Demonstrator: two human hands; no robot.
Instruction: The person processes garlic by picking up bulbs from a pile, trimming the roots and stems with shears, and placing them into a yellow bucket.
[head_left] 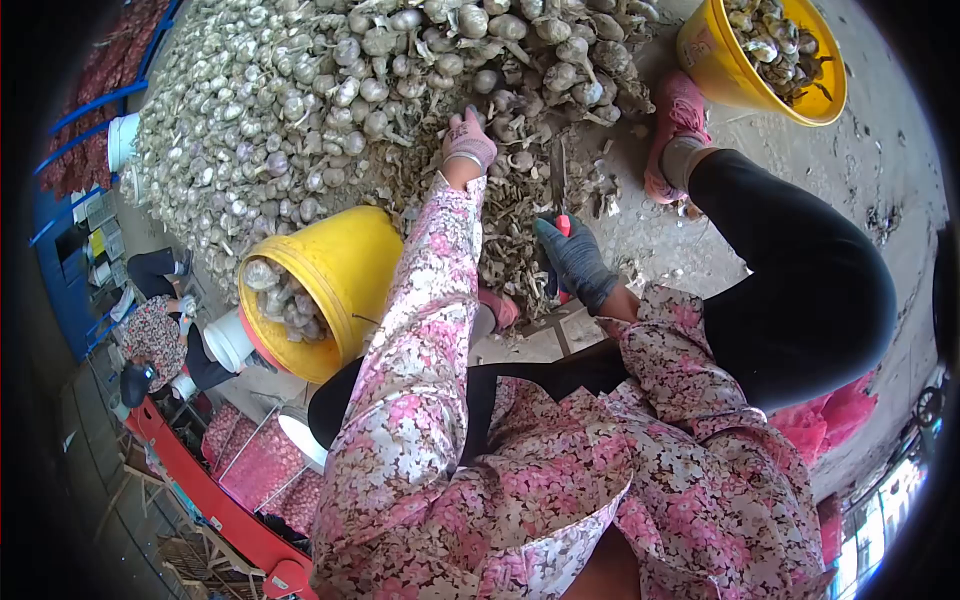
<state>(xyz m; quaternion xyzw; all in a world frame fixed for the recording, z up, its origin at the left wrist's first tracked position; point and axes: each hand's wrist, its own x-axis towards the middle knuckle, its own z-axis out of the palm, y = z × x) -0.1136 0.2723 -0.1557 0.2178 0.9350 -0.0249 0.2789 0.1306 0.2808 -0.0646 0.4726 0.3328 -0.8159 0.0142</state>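
Note:
My left hand (pixel 468 145), in a pink-and-white glove, reaches into the near edge of a large heap of garlic bulbs (pixel 300 110). Its fingers are curled, and whatever they hold is hidden from me. My right hand (pixel 582 265), in a dark grey glove, is closed around a knife (pixel 558 175) with a red handle. The blade points away from me, over dry garlic trimmings (pixel 510 245) on the ground. Loose bulbs with stems (pixel 520 160) lie just beyond my left hand.
A tipped yellow bucket (pixel 345 270) with garlic lies left of my left arm. Another yellow bucket (pixel 700 45) holding bulbs stands beyond my pink shoe (pixel 680 125). Another person (pixel 155 335) sits at the far left near white buckets (pixel 228 340). Red mesh sacks (pixel 255 455) lie behind.

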